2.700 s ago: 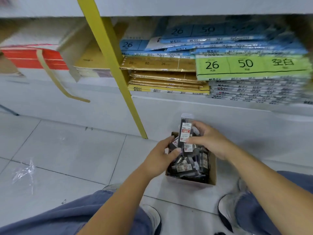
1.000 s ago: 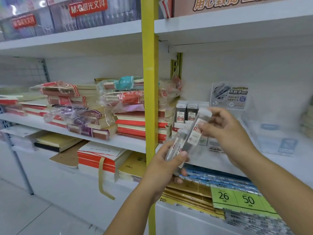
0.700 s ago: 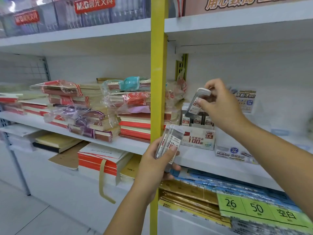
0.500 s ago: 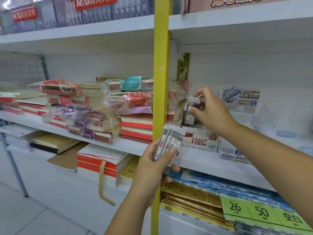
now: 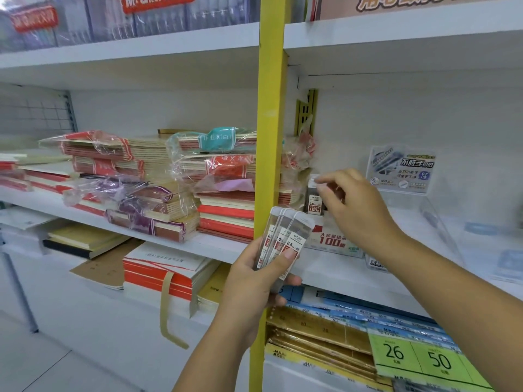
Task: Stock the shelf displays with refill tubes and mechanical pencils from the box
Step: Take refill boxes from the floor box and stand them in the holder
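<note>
Our left hand (image 5: 254, 281) sits at lower centre of the head view. Its fingers and thumb are curled round a fan of three refill tubes (image 5: 285, 239), held upright in front of the yellow upright (image 5: 268, 165). Our right hand (image 5: 353, 210), right of centre, reaches over the shelf (image 5: 325, 267). Thumb and fingertip pinch the cap of a single tube (image 5: 314, 200), which stands upright in the display box (image 5: 336, 241) marked 100. The hand hides the rest of that row. The supply box is out of frame.

We judge that the single tube could topple if we let go before its foot is seated, since it is tall and narrow. It might also push over whatever stands hidden behind our knuckles. Pulling the hand back carelessly could catch the cap and drag the tube out. The left-hand fan looks slippery, so one tube could slide free while we watch the right side.

Compared with half a second ago, the right hand and its tube sit lower and deeper in the display box. The left hand holds the same three tubes in much the same place.
</note>
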Tool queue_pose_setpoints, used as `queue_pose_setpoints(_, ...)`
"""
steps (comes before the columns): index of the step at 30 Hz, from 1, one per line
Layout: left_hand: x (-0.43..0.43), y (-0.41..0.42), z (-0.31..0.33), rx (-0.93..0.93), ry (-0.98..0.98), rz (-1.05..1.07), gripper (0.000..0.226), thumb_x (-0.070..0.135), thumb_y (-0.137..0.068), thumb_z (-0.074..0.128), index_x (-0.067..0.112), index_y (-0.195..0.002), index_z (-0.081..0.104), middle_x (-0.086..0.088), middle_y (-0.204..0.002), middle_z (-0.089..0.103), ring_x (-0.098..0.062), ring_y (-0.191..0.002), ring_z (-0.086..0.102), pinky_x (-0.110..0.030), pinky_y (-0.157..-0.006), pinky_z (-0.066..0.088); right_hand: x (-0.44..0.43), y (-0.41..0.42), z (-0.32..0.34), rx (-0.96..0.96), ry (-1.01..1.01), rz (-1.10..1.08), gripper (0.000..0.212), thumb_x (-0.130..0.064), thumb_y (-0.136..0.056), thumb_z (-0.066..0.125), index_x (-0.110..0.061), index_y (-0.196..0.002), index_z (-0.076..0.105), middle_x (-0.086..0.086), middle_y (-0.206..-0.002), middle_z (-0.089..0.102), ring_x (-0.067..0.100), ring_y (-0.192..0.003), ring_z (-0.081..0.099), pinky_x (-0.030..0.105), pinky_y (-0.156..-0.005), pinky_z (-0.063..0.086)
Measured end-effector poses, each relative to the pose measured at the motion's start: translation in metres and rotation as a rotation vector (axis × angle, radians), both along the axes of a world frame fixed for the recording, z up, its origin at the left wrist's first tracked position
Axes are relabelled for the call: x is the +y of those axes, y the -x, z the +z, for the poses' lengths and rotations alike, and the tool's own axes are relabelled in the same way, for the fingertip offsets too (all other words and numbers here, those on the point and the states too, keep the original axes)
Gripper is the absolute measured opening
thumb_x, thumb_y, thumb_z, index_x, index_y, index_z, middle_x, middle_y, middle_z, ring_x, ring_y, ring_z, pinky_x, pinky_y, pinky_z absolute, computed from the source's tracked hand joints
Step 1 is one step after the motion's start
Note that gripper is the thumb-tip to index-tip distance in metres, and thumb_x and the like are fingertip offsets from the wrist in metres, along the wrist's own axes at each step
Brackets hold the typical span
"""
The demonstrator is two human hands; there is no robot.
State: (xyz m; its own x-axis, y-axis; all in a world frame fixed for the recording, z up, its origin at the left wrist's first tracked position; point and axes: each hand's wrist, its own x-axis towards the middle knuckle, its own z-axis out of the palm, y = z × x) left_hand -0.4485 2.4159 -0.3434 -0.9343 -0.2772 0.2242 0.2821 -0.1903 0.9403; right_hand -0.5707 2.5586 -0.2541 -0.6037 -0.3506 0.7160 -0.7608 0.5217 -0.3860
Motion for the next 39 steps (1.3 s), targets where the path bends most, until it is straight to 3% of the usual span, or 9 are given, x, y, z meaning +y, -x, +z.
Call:
queue_pose_setpoints(1, 0.001, 0.0, 0.001, 0.005, -0.001, -0.002, 0.045, 0.052, -0.063, 0.079, 0.044, -0.107, 0.071, 0.003, -0.107, 0.075, -0.015, -0.075, 0.073, -0.02, -0.046, 0.046, 0.002, -0.013, -0.004, -0.148, 0.047, 0.12, 0.016, -0.039, -0.096, 0.051, -0.031, -0.102, 0.063, -0.013, -0.089, 0.063, 0.0, -0.08, 0.058, 0.008, -0.064, 0.042)
queue_pose_setpoints(4, 0.005, 0.002, 0.002, 0.008, 0.01, -0.011, 0.043, 0.053, -0.066, 0.079, 0.043, -0.107, 0.071, 0.003, -0.103, 0.075, -0.013, -0.071, 0.07, -0.021, -0.045, 0.044, 0.006, -0.041, -0.016, -0.527, 0.04, 0.354, 0.018, -0.045, -0.09, 0.058, -0.031, -0.101, 0.058, -0.013, -0.086, 0.07, 0.005, -0.068, 0.067, 0.017, -0.055, 0.052)
queue_pose_setpoints(9, 0.011, 0.005, 0.0, 0.004, -0.025, -0.034, 0.036, 0.053, -0.076, 0.071, 0.041, -0.111, 0.07, 0.001, -0.098, 0.075, -0.014, -0.072, 0.069, -0.02, -0.044, 0.044, 0.012, -0.044, -0.017, -0.638, 0.16, 0.376, 0.02, -0.015, -0.09, 0.066, -0.018, -0.106, 0.055, 0.0, -0.081, 0.075, 0.017, -0.068, 0.071, 0.026, -0.057, 0.056)
queue_pose_setpoints(12, 0.008, 0.005, 0.002, 0.004, -0.073, -0.033, 0.03, 0.05, -0.08, 0.066, 0.042, -0.108, 0.072, 0.001, -0.101, 0.076, -0.017, -0.074, 0.072, -0.021, -0.046, 0.048, 0.017, -0.035, -0.003, -0.561, 0.308, 0.316, 0.019, -0.012, -0.09, 0.065, -0.019, -0.105, 0.057, 0.002, -0.081, 0.075, 0.017, -0.064, 0.07, 0.024, -0.05, 0.054)
queue_pose_setpoints(16, 0.002, 0.005, 0.003, 0.008, -0.017, 0.022, 0.022, 0.046, -0.085, 0.063, 0.047, -0.106, 0.071, 0.0, -0.101, 0.076, -0.014, -0.069, 0.071, -0.02, -0.048, 0.048, 0.022, -0.014, 0.023, -0.261, 0.473, 0.199, 0.018, -0.015, -0.092, 0.061, -0.03, -0.096, 0.052, 0.003, -0.09, 0.071, 0.011, -0.071, 0.07, 0.022, -0.055, 0.055)
queue_pose_setpoints(21, 0.0, 0.004, 0.002, 0.017, 0.046, 0.043, 0.02, 0.039, -0.095, 0.061, 0.051, -0.109, 0.068, 0.003, -0.101, 0.075, -0.012, -0.065, 0.067, -0.021, -0.048, 0.047, 0.014, 0.01, 0.033, 0.093, 0.071, 0.068, 0.021, -0.023, -0.092, 0.062, -0.035, -0.101, 0.047, -0.011, -0.087, 0.062, 0.005, -0.077, 0.063, 0.03, -0.066, 0.056)
queue_pose_setpoints(24, -0.002, 0.004, 0.001, 0.017, 0.034, 0.048, 0.021, 0.038, -0.095, 0.061, 0.051, -0.11, 0.068, 0.002, -0.1, 0.076, -0.012, -0.064, 0.067, -0.02, -0.047, 0.046, 0.008, 0.022, 0.026, 0.204, -0.126, -0.004, 0.024, -0.027, -0.093, 0.06, -0.032, -0.112, 0.047, -0.015, -0.082, 0.06, -0.001, -0.07, 0.057, 0.027, -0.059, 0.052)
queue_pose_setpoints(34, -0.004, 0.003, 0.002, 0.013, 0.047, 0.048, 0.02, 0.038, -0.094, 0.062, 0.051, -0.109, 0.068, 0.001, -0.099, 0.076, -0.013, -0.065, 0.066, -0.02, -0.047, 0.046, 0.001, 0.042, 0.01, 0.066, -0.132, -0.005, 0.032, -0.027, -0.09, 0.065, -0.035, -0.11, 0.042, -0.006, -0.076, 0.061, 0.011, -0.068, 0.06, 0.036, -0.062, 0.053)
queue_pose_setpoints(39, -0.004, 0.004, 0.002, 0.013, 0.062, 0.049, 0.019, 0.04, -0.094, 0.061, 0.052, -0.107, 0.068, 0.003, -0.1, 0.076, -0.012, -0.065, 0.066, -0.02, -0.048, 0.046, -0.001, 0.05, 0.001, 0.108, -0.249, -0.062, 0.033, -0.026, -0.088, 0.066, -0.026, -0.119, 0.057, -0.007, -0.096, 0.047, 0.016, -0.084, 0.055, 0.029, -0.071, 0.042)
